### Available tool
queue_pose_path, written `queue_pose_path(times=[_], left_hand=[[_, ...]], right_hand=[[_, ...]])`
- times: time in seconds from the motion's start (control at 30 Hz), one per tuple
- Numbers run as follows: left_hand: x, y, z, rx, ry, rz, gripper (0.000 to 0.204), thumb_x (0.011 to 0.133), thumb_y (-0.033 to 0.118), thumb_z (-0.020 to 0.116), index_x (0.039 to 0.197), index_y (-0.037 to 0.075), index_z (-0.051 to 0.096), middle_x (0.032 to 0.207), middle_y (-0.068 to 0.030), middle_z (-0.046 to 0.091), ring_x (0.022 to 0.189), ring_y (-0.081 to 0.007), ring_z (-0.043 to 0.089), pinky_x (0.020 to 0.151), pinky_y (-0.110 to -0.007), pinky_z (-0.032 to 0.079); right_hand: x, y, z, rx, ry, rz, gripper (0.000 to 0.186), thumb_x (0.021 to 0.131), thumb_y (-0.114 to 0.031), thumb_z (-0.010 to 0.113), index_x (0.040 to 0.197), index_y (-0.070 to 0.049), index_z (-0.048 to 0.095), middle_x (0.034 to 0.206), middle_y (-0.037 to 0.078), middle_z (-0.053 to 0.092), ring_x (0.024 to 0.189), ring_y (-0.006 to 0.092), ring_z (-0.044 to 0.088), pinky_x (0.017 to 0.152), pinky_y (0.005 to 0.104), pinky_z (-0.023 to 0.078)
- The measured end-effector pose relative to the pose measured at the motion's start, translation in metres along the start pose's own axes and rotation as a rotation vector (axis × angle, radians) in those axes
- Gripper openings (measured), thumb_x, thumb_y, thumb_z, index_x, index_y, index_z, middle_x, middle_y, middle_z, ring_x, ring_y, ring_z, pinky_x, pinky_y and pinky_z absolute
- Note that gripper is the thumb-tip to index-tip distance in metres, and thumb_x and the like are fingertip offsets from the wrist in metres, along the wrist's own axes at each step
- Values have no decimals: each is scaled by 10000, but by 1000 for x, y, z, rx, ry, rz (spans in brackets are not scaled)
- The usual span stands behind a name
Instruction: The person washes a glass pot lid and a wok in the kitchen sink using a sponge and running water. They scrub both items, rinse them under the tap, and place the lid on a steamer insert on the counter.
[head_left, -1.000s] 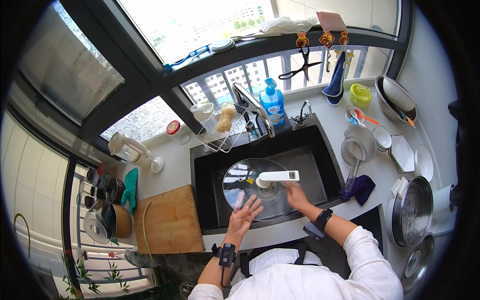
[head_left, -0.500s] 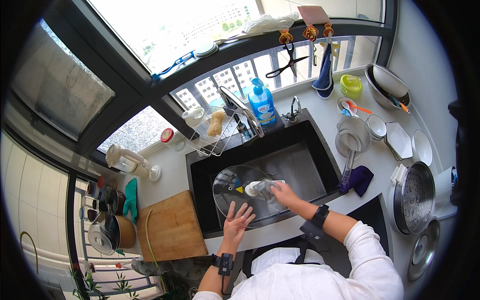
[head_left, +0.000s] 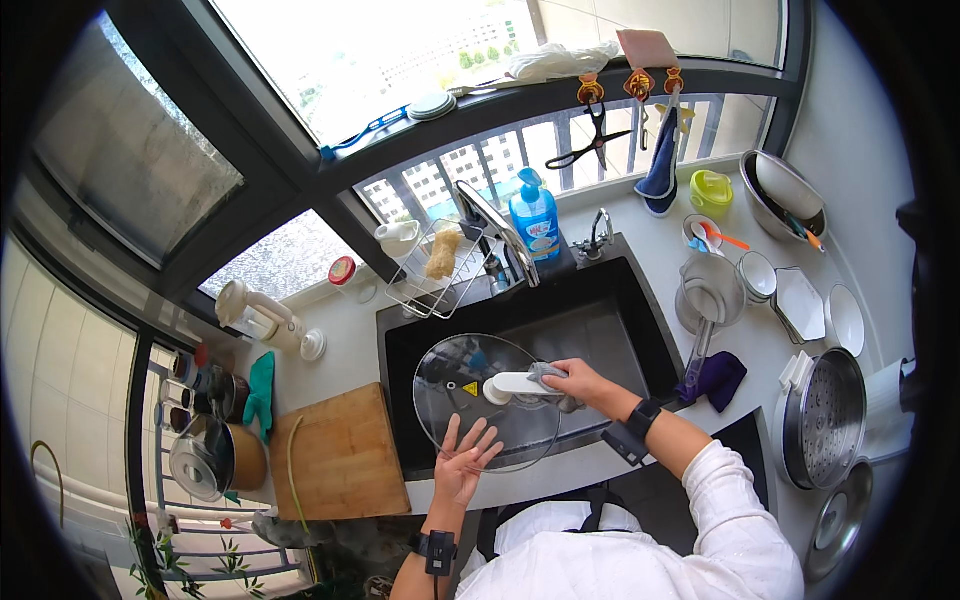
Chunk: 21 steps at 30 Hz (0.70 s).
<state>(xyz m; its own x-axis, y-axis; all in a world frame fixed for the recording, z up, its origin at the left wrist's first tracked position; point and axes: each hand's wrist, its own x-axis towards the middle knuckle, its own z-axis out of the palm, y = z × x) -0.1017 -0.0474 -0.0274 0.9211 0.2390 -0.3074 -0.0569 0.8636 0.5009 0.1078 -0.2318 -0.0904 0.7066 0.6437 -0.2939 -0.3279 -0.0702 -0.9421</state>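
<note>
A round clear glass lid (head_left: 528, 430) with a long white handle (head_left: 520, 384) is over the black sink (head_left: 612, 330), tilted toward its front edge. My right hand (head_left: 583, 384) is closed on a grey cloth (head_left: 546, 371) wrapped about the right end of the handle. At the lid's lower left rim, my left hand (head_left: 463, 462) has its fingers spread; whether they lie under the glass or just against it I cannot tell. A small yellow warning label shows beside the handle's round base.
A wooden cutting board (head_left: 340, 455) lies left of the sink. Behind stand a wire rack (head_left: 440, 285) with a sponge, the faucet (head_left: 500, 232) and a blue soap bottle (head_left: 535, 218). Bowls, a clear pot (head_left: 710, 290), a purple cloth (head_left: 715, 380) and a steamer pan (head_left: 835, 420) crowd the right counter.
The grey cloth has slid right along the handle with my right hand, baring more white. The lid now faces up more fully. My left hand remains spread at its rim.
</note>
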Motion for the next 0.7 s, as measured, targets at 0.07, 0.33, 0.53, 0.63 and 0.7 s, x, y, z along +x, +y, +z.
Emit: queue_pose_path(times=[0.07,0.33,0.53,0.63,0.7], left_hand=[[1,-3,4,14,11,10,713,750,-182,439,1360,181,378,1347,-277,364,1225,-456,382,974,-591,371],[5,-15,13,29,42,25,709,756,-181,438,1363,178,371,1350,-284,353,1229,-465,369,977,-585,371],[8,-35,19,9,54,34,728,754,-182,431,1383,172,335,1362,-296,328,1237,-471,354,984,-588,359],[8,-33,16,-15,39,47,716,759,-178,421,1378,174,346,1362,-293,330,1237,-470,355,986,-587,356],[7,-28,12,-39,27,40,710,762,-177,413,1375,178,355,1363,-289,332,1237,-468,357,984,-585,362]], right_hand=[[3,2,-1,111,12,134,258,853,-184,616,973,44,637,836,71,641,725,113,574,634,263,468],[6,0,-22,90,-12,230,262,859,-209,614,916,45,641,784,75,628,657,120,580,536,283,462],[10,-3,-29,-139,164,257,267,867,-217,604,888,46,646,745,80,624,651,115,573,524,276,446],[9,-10,-45,249,-89,333,295,861,-209,614,996,53,614,862,95,638,696,145,602,606,274,493],[9,-16,-52,341,-249,408,369,804,-145,681,1103,43,574,974,97,631,773,164,618,712,275,510]])
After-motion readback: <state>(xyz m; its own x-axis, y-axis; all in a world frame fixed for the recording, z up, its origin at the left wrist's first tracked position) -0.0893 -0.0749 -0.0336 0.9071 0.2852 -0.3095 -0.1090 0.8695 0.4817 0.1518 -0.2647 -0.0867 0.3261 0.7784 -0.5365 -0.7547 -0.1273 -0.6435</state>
